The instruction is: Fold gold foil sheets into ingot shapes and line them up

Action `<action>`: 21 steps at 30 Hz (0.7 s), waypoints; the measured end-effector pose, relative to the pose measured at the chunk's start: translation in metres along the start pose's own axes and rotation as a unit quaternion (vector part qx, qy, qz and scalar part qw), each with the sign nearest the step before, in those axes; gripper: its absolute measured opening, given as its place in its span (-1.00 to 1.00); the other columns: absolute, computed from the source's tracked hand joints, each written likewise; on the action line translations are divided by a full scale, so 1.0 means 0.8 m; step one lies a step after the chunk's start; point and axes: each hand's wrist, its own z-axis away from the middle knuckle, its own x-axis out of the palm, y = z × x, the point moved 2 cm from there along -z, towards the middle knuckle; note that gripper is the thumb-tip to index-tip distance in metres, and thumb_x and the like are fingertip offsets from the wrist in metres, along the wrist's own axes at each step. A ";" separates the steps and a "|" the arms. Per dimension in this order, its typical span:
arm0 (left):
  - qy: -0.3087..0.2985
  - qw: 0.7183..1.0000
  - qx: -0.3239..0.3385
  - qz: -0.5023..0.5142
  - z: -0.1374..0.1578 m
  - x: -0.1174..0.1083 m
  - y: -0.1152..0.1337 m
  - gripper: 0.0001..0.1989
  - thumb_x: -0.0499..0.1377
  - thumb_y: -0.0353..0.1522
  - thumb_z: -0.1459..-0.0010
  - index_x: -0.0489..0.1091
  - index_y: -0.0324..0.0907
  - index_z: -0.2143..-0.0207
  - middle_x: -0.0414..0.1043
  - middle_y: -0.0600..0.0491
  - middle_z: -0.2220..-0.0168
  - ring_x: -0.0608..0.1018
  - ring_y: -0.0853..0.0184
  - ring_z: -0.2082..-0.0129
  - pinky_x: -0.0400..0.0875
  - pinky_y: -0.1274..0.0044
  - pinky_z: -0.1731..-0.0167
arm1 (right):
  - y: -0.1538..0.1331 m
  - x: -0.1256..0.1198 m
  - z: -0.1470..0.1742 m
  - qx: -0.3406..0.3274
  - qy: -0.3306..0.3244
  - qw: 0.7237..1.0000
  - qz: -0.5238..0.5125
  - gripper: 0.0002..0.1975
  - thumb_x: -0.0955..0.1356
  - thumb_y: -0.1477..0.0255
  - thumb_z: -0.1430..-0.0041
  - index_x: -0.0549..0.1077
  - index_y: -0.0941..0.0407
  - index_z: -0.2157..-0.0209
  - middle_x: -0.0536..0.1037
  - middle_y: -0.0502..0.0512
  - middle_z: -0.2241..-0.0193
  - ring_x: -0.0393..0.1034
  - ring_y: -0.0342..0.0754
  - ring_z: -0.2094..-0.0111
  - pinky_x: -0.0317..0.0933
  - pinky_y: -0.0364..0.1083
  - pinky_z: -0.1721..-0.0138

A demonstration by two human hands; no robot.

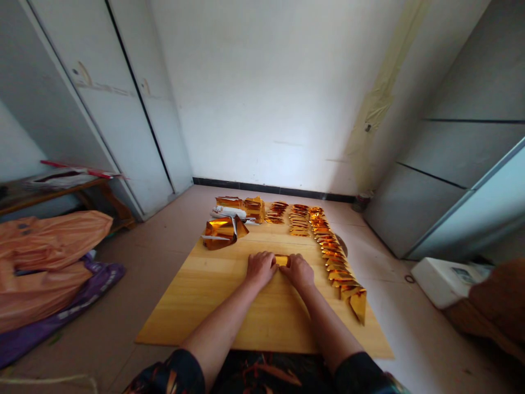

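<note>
Between my two hands, over the middle of the wooden board (197,290), is a small piece of gold foil paper (281,260). My left hand (261,269) pinches its left end and my right hand (300,270) pinches its right end, thumbs toward me. Down the board's right side runs a long row of folded gold foil pieces (336,257), overlapping one another. Shorter rows of folded foil (299,220) lie at the far edge. A stack of gold foil sheets (221,232), curled up at its edges, rests at the far left.
A white wrapper (228,212) lies behind the foil sheets. Orange and purple bags (49,268) sit on the floor at left, below a wooden bench (94,189). On the right are a grey refrigerator (447,164) and a white box (443,282). A white wall (262,98) stands ahead.
</note>
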 end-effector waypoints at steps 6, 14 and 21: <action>-0.001 1.000 0.003 0.007 0.001 -0.001 -0.001 -0.91 0.18 -0.31 -0.11 0.37 -0.12 0.33 0.48 0.06 0.28 0.47 0.26 0.18 0.19 0.45 0.21 | 0.003 0.000 -0.007 0.026 -0.017 0.999 -0.031 -0.84 0.37 0.33 -0.03 0.46 0.10 0.34 0.51 0.11 0.25 0.43 -0.08 0.30 0.10 -0.18 0.41; -0.002 0.999 0.025 0.041 0.000 0.007 -0.015 -0.89 0.11 -0.44 -0.13 0.40 -0.10 0.31 0.46 0.09 0.24 0.45 0.30 0.14 0.21 0.48 0.20 | 0.027 -0.005 -0.019 0.007 -0.032 0.995 -0.090 -0.78 0.27 0.65 0.03 0.51 0.13 0.41 0.57 0.06 0.37 0.41 -0.12 0.31 0.10 -0.23 0.36; -0.015 0.996 0.060 0.058 0.000 0.006 -0.026 -0.72 0.02 -0.59 -0.08 0.43 -0.10 0.30 0.44 0.07 0.22 0.44 0.34 0.16 0.25 0.51 0.18 | 0.032 0.002 -0.021 0.000 -0.018 0.997 -0.081 -0.75 0.29 0.63 -0.01 0.52 0.12 0.29 0.53 0.09 0.27 0.40 -0.12 0.28 0.11 -0.23 0.33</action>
